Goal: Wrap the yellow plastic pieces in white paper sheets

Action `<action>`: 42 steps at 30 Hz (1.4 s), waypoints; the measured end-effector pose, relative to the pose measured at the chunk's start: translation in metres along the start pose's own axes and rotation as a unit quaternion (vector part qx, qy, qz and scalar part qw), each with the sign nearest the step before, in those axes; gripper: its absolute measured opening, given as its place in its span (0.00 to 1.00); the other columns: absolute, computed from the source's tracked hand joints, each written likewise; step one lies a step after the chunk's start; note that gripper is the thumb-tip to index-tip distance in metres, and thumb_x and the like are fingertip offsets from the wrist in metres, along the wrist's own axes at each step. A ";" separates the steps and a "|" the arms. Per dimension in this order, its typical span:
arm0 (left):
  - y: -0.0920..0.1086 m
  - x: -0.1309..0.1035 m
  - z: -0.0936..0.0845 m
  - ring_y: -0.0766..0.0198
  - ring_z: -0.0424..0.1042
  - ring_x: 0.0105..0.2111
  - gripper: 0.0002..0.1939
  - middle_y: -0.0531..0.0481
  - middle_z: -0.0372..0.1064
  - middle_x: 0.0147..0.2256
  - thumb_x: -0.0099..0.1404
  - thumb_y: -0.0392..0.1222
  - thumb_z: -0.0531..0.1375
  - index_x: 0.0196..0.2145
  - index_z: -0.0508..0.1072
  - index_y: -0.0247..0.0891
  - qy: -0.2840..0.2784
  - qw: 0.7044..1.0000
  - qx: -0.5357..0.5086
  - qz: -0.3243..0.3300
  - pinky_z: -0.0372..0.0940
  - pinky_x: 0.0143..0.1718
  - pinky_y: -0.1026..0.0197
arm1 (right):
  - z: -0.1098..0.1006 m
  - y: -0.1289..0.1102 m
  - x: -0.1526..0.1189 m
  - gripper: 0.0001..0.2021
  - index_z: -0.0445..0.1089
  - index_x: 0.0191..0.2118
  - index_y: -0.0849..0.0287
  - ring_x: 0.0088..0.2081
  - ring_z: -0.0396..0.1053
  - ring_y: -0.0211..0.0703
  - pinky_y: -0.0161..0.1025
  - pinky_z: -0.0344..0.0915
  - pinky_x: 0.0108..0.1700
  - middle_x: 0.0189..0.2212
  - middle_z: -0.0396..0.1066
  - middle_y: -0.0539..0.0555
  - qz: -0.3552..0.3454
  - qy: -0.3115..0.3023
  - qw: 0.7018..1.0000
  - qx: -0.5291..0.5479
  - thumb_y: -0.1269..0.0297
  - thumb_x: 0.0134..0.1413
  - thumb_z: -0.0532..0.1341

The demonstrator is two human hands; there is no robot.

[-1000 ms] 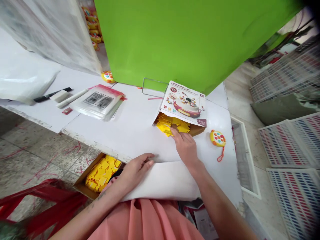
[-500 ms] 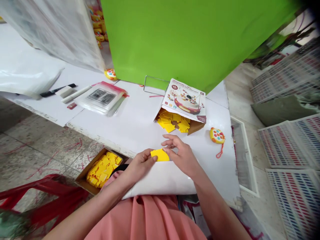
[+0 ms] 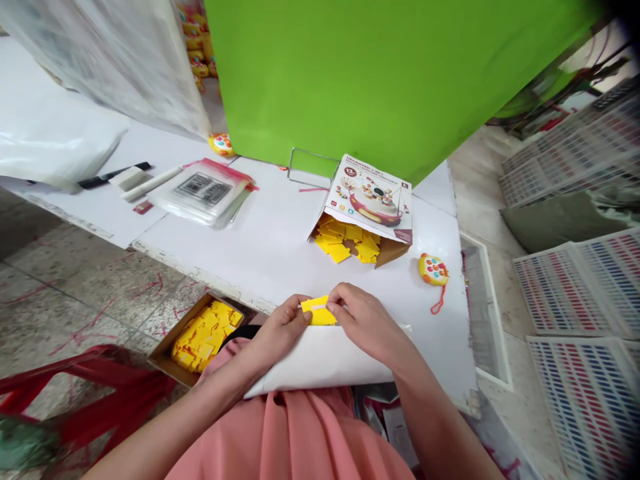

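Observation:
A flat yellow piece [image 3: 320,316] is held over the white table's front edge, with a pale strip lying across it. My left hand [image 3: 286,328] pinches its left end between thumb and fingers. At the piece's right end, my right hand [image 3: 356,319] has its thumb and forefinger closed together at the end of the pale strip. Beyond my hands, an open printed box [image 3: 373,193] lies on its side with yellow pieces [image 3: 334,241] spilling from its mouth. A brown carton of yellow pieces [image 3: 207,337] stands low at the left.
On the white table [image 3: 260,260] lie a stack of clear bags [image 3: 205,190], a black marker [image 3: 115,175], a wire stand [image 3: 313,167] and a yellow toy [image 3: 433,269] with a red loop. A green panel [image 3: 340,80] rises behind. White crates [image 3: 590,400] stand at the right.
My right hand has come down onto the piece's right end, its fingers drawn together. A pale strip now shows across the yellow piece. My left hand keeps its hold.

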State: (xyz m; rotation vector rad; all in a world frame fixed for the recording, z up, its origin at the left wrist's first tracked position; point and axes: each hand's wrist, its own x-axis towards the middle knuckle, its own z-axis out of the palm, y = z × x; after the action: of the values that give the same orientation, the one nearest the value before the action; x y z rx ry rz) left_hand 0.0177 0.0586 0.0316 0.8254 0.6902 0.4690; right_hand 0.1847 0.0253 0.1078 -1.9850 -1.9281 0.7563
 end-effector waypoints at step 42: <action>0.002 -0.002 0.002 0.68 0.60 0.27 0.12 0.54 0.64 0.29 0.62 0.48 0.55 0.37 0.64 0.36 0.016 0.994 0.091 0.053 0.55 0.29 0.67 | 0.002 -0.011 0.003 0.04 0.60 0.32 0.57 0.33 0.63 0.38 0.34 0.55 0.35 0.30 0.66 0.50 -0.015 0.007 0.995 -0.095 0.71 0.56 0.51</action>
State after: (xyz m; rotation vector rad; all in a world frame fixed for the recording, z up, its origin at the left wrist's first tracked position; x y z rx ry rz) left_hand 0.0173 0.0575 0.0343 1.0321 0.7298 0.5208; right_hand 0.1742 0.0285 0.1122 -2.0551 -2.0857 0.5678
